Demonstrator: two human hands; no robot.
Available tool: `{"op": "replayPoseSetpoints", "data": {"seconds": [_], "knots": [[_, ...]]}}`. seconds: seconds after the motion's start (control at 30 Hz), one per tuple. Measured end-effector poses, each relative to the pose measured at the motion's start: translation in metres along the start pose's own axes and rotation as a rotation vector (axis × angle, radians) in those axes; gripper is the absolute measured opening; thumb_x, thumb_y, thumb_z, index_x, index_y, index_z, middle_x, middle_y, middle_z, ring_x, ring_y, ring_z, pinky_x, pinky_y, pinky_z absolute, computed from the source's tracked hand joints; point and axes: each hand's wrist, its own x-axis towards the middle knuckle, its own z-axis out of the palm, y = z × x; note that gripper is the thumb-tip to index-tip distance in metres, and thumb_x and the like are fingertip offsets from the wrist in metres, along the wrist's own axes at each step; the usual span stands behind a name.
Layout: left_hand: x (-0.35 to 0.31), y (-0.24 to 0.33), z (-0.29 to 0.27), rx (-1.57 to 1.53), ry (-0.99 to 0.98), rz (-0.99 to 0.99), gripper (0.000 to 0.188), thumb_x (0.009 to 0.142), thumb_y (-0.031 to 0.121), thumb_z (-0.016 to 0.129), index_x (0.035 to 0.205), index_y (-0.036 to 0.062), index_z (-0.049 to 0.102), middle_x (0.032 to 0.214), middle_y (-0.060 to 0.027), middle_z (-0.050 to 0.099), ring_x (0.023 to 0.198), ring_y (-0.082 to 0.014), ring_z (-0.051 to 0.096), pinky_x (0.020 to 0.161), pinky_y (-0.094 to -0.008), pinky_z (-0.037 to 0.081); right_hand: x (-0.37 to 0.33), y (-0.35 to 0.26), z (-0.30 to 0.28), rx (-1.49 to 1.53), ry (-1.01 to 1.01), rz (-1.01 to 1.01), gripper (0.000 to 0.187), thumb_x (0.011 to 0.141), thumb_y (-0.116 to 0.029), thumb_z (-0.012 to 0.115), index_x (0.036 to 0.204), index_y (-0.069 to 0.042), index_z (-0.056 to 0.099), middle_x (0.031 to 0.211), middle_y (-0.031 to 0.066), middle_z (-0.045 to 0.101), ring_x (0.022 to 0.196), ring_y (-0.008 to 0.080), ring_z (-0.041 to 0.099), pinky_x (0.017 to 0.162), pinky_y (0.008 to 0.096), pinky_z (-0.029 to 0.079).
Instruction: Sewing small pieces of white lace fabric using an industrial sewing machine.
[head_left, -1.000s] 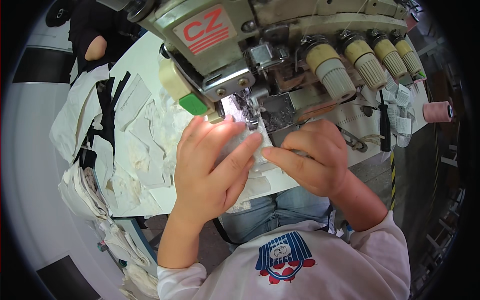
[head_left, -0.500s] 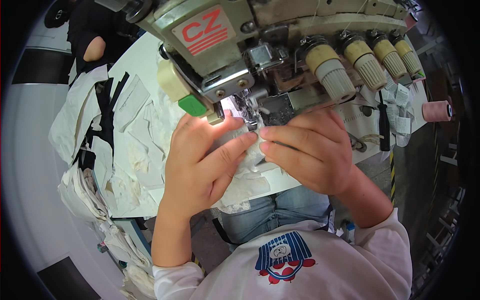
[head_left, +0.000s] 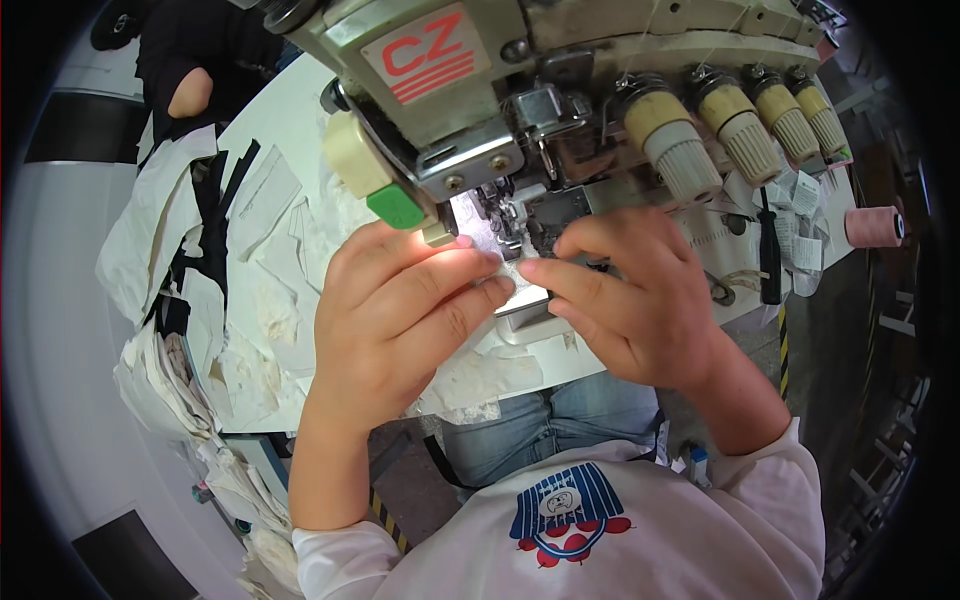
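Note:
An overlock sewing machine (head_left: 430,110) stands before me, its lamp lighting the presser foot (head_left: 512,245). White lacy fabric (head_left: 511,274) lies at the front of the foot, mostly hidden by my fingers. My left hand (head_left: 395,320) has its fingers close together, pressing the fabric's edge left of the foot, with the thumb near the foot's front. On the other side, my right hand (head_left: 640,300) has bent fingers spread apart. One right fingertip touches the fabric by the foot; nothing shows gripped in that hand. A pale metal edge of the machine bed (head_left: 530,322) shows between the hands.
White scraps (head_left: 265,300) and black strips (head_left: 212,220) cover the table's left side. At right lie a black-handled screwdriver (head_left: 768,250), printed labels (head_left: 800,235) and a pink thread spool (head_left: 873,227). Tension knobs (head_left: 680,160) overhang my right hand. Another person's arm (head_left: 190,95) is at upper left.
The fabric in front of the foot shows much less, uncovering the bed edge. My left hand has moved slightly left. My right fingers have spread from their pinch. The view has shifted a little.

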Motion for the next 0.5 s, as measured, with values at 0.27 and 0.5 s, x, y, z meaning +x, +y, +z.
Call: {"op": "replayPoseSetpoints", "data": {"seconds": [0.27,0.5], "knots": [[-0.0016,-0.0015,-0.0013,-0.014,-0.041,-0.048,0.027,0.066,0.015,0.065,0.092,0.0118,0.073,0.098,0.0004,0.066,0.085,-0.0196,0.058,0.08,-0.0358,0.046,-0.0045,0.0006,0.0009,-0.104,0.048,-0.057,0.036,0.066,-0.019,0.076,0.1,-0.015,0.067,0.096,0.0018,0.055,0.082,0.0205,0.055,0.067,0.032,0.045],[0.0046,-0.0043,-0.0021,-0.025,-0.052,-0.1,0.027,0.064,0.012,0.066,0.091,0.0109,0.072,0.093,-0.0007,0.067,0.079,-0.0201,0.059,0.078,-0.036,0.047,-0.0026,-0.0026,0.0017,-0.213,0.023,-0.022,0.037,0.069,-0.028,0.074,0.103,-0.016,0.066,0.102,0.0026,0.054,0.084,0.0201,0.054,0.067,0.0322,0.045]]}}
